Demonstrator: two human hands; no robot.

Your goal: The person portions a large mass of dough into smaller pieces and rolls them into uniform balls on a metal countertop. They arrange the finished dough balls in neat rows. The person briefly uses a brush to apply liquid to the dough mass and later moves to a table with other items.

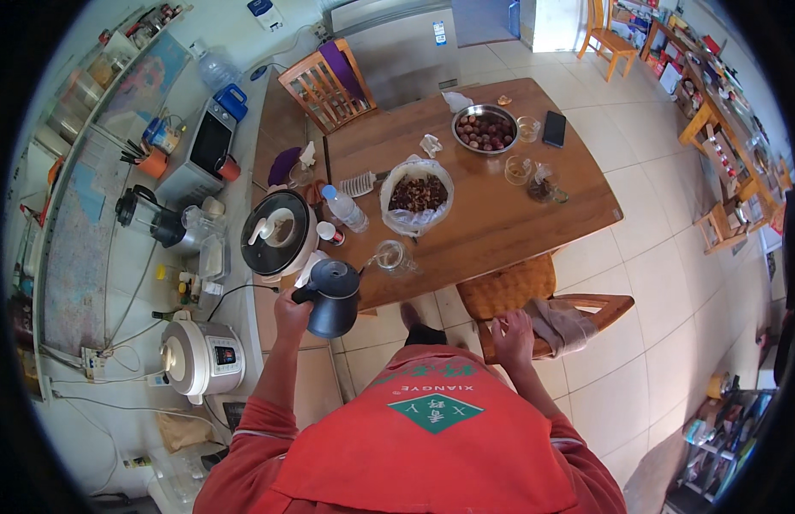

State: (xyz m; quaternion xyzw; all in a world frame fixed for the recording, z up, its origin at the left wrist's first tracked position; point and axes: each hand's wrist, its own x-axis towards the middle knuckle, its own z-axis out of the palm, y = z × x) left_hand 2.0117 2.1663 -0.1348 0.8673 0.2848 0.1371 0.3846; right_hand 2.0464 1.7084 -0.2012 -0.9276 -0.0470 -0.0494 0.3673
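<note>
My left hand (pixel 293 313) is closed around the handle of a dark grey kettle (pixel 333 300). The kettle is held upright just off the near left edge of the table. Close by on the tabletop stands a clear glass pitcher (pixel 392 257). My right hand (pixel 512 336) is at the back of a wooden chair (pixel 596 307), its fingers curled over the rail. A greyish-brown cloth (pixel 562 325) hangs over that same chair back, beside the hand.
On the wooden table (pixel 491 218) are a lined bowl of dark pieces (pixel 417 195), a steel bowl of round fruit (pixel 485 130), a water bottle (pixel 344 208), glass cups and a phone (pixel 554 128). An electric pan (pixel 279 231) and a pressure cooker (pixel 200 355) stand at left.
</note>
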